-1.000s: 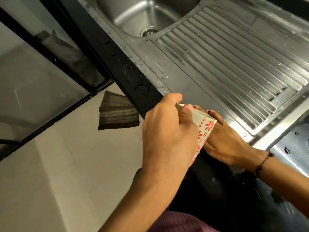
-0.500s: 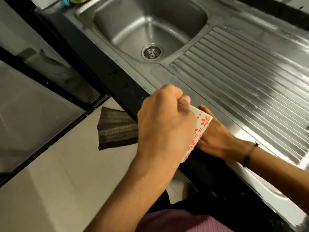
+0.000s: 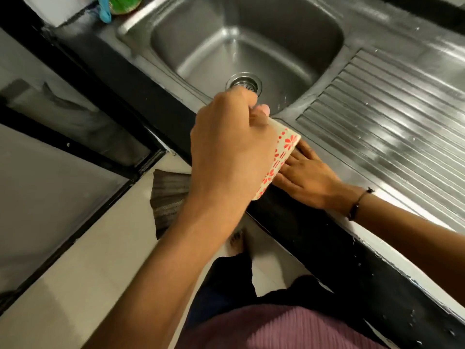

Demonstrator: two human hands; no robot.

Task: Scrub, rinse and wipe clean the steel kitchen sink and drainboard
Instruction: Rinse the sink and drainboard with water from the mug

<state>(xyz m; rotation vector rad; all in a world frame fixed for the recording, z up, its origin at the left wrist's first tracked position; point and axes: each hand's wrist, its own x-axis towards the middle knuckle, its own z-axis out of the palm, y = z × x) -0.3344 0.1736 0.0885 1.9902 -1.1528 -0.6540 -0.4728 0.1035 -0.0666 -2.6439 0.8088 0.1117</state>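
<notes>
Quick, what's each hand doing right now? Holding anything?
Left hand: fingers curled round a cream cup with red flowers, held at the sink's front rim.
Right hand: open, fingers straight, flat on the rim beside the cup.

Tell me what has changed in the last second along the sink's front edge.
Both hands slid left along the front rim, from the drainboard toward the sink bowl. Unchanged: the left hand grips the flowered cup; the right hand lies flat.
</notes>
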